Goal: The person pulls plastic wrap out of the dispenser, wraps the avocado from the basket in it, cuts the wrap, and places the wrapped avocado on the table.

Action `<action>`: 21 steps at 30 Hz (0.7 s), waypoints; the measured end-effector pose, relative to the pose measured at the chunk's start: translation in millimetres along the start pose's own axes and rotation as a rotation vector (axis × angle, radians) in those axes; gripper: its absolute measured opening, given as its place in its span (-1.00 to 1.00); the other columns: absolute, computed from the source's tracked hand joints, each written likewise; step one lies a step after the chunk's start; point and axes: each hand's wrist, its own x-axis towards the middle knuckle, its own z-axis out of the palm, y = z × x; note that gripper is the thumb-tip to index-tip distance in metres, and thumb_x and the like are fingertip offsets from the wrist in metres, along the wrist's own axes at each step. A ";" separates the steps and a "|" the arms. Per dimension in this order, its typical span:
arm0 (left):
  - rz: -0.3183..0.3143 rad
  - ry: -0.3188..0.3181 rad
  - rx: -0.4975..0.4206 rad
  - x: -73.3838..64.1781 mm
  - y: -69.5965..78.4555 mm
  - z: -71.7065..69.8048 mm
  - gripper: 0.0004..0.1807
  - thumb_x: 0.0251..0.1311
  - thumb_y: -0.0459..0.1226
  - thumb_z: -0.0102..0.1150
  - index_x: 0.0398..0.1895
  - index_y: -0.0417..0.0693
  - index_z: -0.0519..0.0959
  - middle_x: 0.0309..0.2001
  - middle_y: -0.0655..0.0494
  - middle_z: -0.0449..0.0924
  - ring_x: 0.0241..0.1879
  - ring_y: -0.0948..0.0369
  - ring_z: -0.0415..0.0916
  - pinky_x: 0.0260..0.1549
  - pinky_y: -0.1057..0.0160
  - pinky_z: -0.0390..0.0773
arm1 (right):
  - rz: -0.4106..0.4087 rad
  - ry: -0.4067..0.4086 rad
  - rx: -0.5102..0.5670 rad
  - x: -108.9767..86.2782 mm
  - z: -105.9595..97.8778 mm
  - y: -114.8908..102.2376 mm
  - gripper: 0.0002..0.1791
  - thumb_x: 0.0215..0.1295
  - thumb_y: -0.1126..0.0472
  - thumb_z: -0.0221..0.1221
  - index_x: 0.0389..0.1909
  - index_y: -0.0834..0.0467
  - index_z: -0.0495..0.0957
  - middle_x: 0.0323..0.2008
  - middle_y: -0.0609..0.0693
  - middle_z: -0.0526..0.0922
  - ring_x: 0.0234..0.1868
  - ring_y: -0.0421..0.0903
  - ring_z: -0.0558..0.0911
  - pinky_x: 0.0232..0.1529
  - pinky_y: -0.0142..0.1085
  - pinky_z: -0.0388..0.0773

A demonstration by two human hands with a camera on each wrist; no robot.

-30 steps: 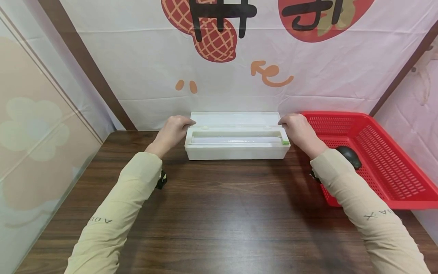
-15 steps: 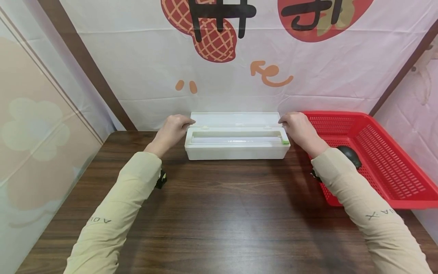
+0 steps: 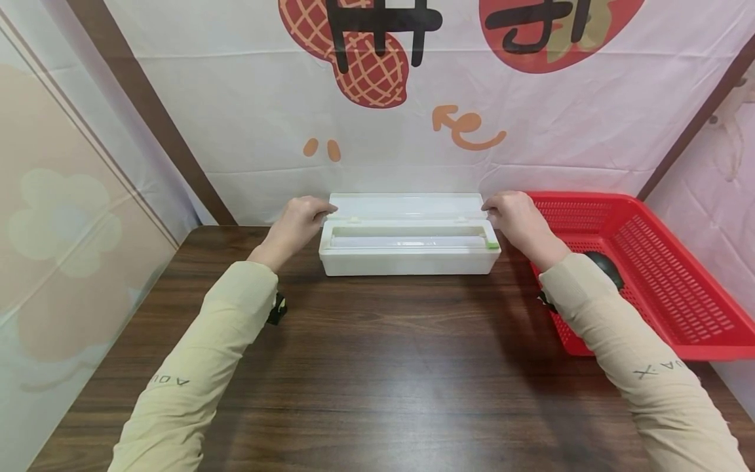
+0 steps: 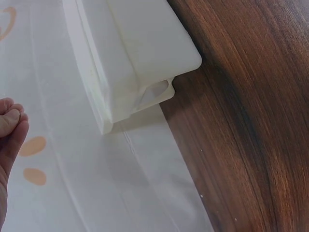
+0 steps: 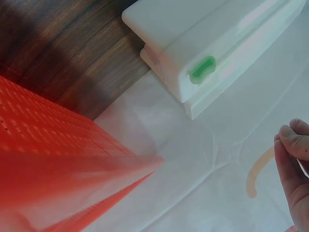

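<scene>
A white cling film dispenser [image 3: 409,264] stands at the back of the table, a pale roll [image 3: 407,242] showing in its long slot. Its lid [image 3: 406,204] is raised behind. At the slot's right end sits a green slider [image 5: 203,69]. My left hand [image 3: 297,219] is beside the dispenser's back left corner, thumb and fingers pinched together. Mirroring it at the back right corner, my right hand [image 3: 516,216] pinches likewise. Clear film appears to run between the two hands, though it is barely visible. Both wrist views show fingertips pressed together, apart from the dispenser.
On the right, a red perforated basket [image 3: 678,275] holds a dark rounded object [image 3: 603,267], partly behind the right sleeve. Behind the dark wooden table [image 3: 401,367] hangs a printed white cloth [image 3: 248,118]. The basket's rim is close to my right hand.
Both hands have risen very slightly, and the right forearm has shifted a little to the right. The dispenser and the basket have stayed put.
</scene>
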 end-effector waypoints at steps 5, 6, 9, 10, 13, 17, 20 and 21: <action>0.016 0.024 0.001 0.3 -0.3 -0.7 -0.77 0.06 -0.60 0.01 -0.32 -0.31 0.65 -0.32 -0.15 0.65 -0.25 -0.01 0.57 -0.22 0.10 0.53 | -0.003 0.014 0.014 -0.3 -1.1 0.5 -0.78 0.04 0.52 0.04 -0.34 0.36 0.63 -0.37 0.24 0.64 -0.28 0.14 0.58 -0.15 -0.04 0.49; 0.017 0.025 0.000 0.4 -0.5 -0.7 -0.77 0.06 -0.60 0.01 -0.32 -0.31 0.65 -0.32 -0.15 0.65 -0.25 -0.01 0.57 -0.22 0.10 0.53 | -0.003 0.018 0.016 -0.2 -1.1 0.7 -0.78 0.04 0.52 0.04 -0.35 0.36 0.63 -0.37 0.24 0.64 -0.28 0.14 0.58 -0.15 -0.04 0.49; 0.016 0.027 0.001 0.7 -0.3 -1.0 -0.79 0.08 -0.57 0.04 -0.31 -0.30 0.65 -0.32 -0.15 0.65 -0.25 -0.01 0.57 -0.23 0.10 0.54 | -0.002 0.022 0.018 -0.4 -1.7 0.6 -0.79 0.05 0.52 0.06 -0.35 0.36 0.63 -0.37 0.25 0.64 -0.29 0.14 0.58 -0.15 -0.04 0.49; 0.014 0.027 0.001 0.8 -0.2 -1.2 -0.80 0.08 -0.57 0.04 -0.31 -0.30 0.65 -0.32 -0.15 0.65 -0.25 -0.01 0.57 -0.23 0.10 0.54 | 0.000 0.021 0.018 -0.5 -2.0 0.2 -0.80 0.06 0.52 0.06 -0.34 0.36 0.63 -0.37 0.24 0.64 -0.28 0.13 0.58 -0.15 -0.04 0.49; 0.004 0.025 0.001 1.2 0.2 -1.9 -0.80 0.09 -0.56 0.04 -0.30 -0.29 0.65 -0.31 -0.14 0.65 -0.25 -0.01 0.57 -0.22 0.11 0.54 | 0.013 0.015 0.019 -0.8 -3.0 -0.9 -0.80 0.08 0.50 0.07 -0.32 0.36 0.63 -0.35 0.24 0.63 -0.27 0.13 0.58 -0.14 -0.04 0.50; -0.011 0.015 0.004 2.1 0.8 -2.9 -0.78 0.11 -0.57 0.02 -0.29 -0.28 0.65 -0.30 -0.14 0.65 -0.24 0.00 0.57 -0.21 0.11 0.53 | 0.022 0.017 0.018 -1.6 -4.5 -2.4 -0.80 0.08 0.49 0.07 -0.31 0.36 0.63 -0.35 0.23 0.63 -0.26 0.13 0.58 -0.13 -0.05 0.50; -0.014 0.011 0.007 2.7 1.2 -3.5 -0.77 0.11 -0.57 0.01 -0.29 -0.28 0.65 -0.29 -0.15 0.64 -0.22 0.00 0.56 -0.20 0.11 0.53 | 0.023 0.022 0.011 -1.7 -5.3 -2.6 -0.79 0.09 0.49 0.06 -0.31 0.34 0.64 -0.35 0.22 0.64 -0.26 0.12 0.58 -0.13 -0.05 0.50; -0.014 0.012 0.008 2.8 1.6 -3.8 -0.78 0.11 -0.57 0.02 -0.29 -0.28 0.65 -0.29 -0.14 0.64 -0.23 0.00 0.56 -0.21 0.11 0.53 | 0.025 0.021 0.008 -1.7 -5.4 -2.6 -0.78 0.09 0.50 0.05 -0.31 0.34 0.64 -0.34 0.22 0.64 -0.25 0.12 0.58 -0.12 -0.05 0.49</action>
